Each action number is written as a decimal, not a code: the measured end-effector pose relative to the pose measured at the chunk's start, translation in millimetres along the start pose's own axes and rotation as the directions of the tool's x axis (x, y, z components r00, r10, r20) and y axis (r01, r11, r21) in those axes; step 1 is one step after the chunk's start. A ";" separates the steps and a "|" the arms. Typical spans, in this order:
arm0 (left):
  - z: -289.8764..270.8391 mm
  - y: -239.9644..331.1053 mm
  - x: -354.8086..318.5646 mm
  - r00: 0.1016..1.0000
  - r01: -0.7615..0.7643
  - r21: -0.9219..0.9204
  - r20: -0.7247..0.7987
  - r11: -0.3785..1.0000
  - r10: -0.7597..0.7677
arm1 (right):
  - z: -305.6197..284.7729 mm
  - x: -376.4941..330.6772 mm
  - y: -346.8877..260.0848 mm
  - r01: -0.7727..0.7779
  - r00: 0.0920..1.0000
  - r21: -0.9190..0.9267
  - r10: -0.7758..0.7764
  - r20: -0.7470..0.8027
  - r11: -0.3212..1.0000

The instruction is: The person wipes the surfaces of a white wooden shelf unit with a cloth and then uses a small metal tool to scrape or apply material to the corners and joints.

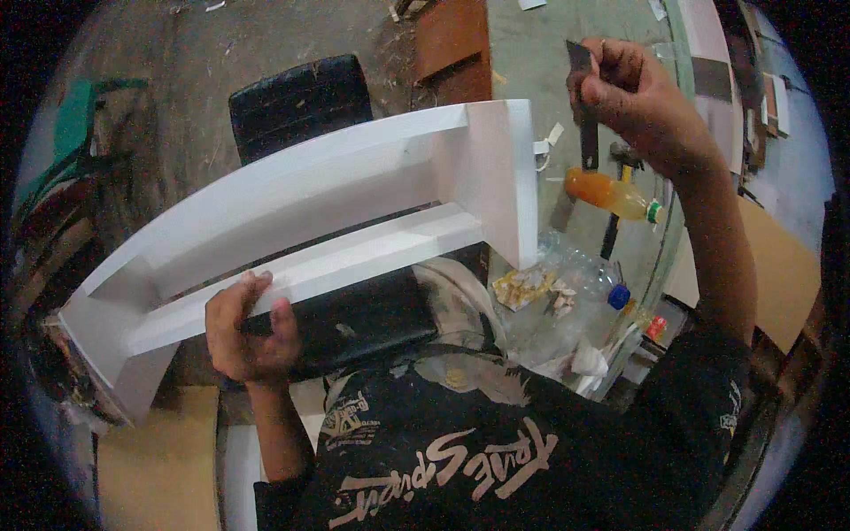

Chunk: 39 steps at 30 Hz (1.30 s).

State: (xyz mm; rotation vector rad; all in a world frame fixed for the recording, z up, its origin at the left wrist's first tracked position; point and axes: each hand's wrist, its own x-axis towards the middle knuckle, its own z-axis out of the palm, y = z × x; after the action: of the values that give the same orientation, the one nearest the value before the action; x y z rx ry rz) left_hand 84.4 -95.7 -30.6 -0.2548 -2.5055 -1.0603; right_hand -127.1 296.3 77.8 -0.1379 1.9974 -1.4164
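A long white wooden frame [301,190] with boxed ends lies tilted across a black stool [301,102] and my lap. My left hand [251,329] grips its near rail from below, thumb on top. My right hand [633,97] is raised at the upper right, closed on a thin dark flat blade [586,115] that hangs downward, clear of the frame's right end panel [505,181].
A glass-topped table [611,53] stands at the right with an orange drink bottle [611,195], a clear plastic bottle with a blue cap [584,274], scraps and small tools. A brown board [452,44] lies beyond. Tan boards [159,460] rest at the lower left.
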 end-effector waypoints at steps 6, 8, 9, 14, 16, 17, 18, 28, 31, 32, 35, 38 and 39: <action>21.0 32.6 64.2 0.858 0.441 -0.187 0.377 0.878 -0.350 | 60.1 -18.7 -22.5 -0.146 0.985 0.189 0.160 -0.062 0.971; 39.8 47.0 93.5 0.751 0.597 -0.413 0.590 0.688 -0.297 | 67.3 -25.5 -25.5 -0.166 0.976 0.255 0.196 -0.095 0.953; 47.2 56.8 107.0 0.685 0.661 -0.458 0.692 0.595 -0.229 | 70.9 -29.2 -27.5 -0.185 0.969 0.317 0.227 -0.101 0.930; 89.2 95.6 119.6 0.544 0.837 -0.530 0.834 -0.138 0.095 | 92.0 -62.3 -38.2 -0.184 0.943 0.577 0.308 -0.124 0.796; 101.6 92.6 103.9 0.336 0.931 -0.282 0.908 -0.231 0.248 | 108.2 -79.5 -25.6 -0.145 0.944 0.569 0.285 -0.165 0.810; 103.2 90.9 84.9 0.330 0.933 -0.275 0.911 -0.232 0.248 | 105.2 -83.6 -13.9 -0.138 0.941 0.561 0.284 -0.183 0.817; 107.1 92.3 70.8 0.358 0.922 -0.275 0.873 -0.272 0.330 | 122.0 -97.1 -0.3 -0.124 0.944 0.543 0.267 -0.192 0.830; 65.4 61.1 83.8 0.263 0.949 -0.300 0.924 0.100 0.278 | 179.8 -96.2 31.7 0.104 0.930 0.482 0.087 -0.358 0.870; 46.3 43.2 110.8 0.696 0.120 -0.572 0.632 0.812 0.342 | 189.6 -101.5 29.6 0.078 0.895 0.569 0.194 -0.402 0.818; 45.7 33.2 113.4 0.684 0.123 -0.569 0.643 0.813 0.346 | 192.4 -100.8 35.2 0.080 0.892 0.581 0.202 -0.405 0.810; 50.2 5.6 112.8 0.769 -0.168 -0.427 0.507 0.889 0.389 | 211.5 -95.6 51.7 0.129 0.729 0.422 0.203 -0.654 0.897; 47.2 -4.3 104.4 0.695 -0.080 -0.386 0.639 0.919 0.330 | 229.2 -76.7 65.0 0.111 0.257 0.047 0.017 -0.966 0.993; 43.3 -4.3 96.0 0.684 -0.069 -0.395 0.650 0.916 0.331 | 231.1 -71.2 68.9 0.094 0.252 0.058 0.033 -0.967 0.994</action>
State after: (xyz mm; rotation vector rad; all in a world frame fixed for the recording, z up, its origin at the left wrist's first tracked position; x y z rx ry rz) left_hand -16.2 -66.6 -18.9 -1.2448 -2.7906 -1.5117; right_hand 80.2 171.7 8.9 1.0681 2.8523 -1.8514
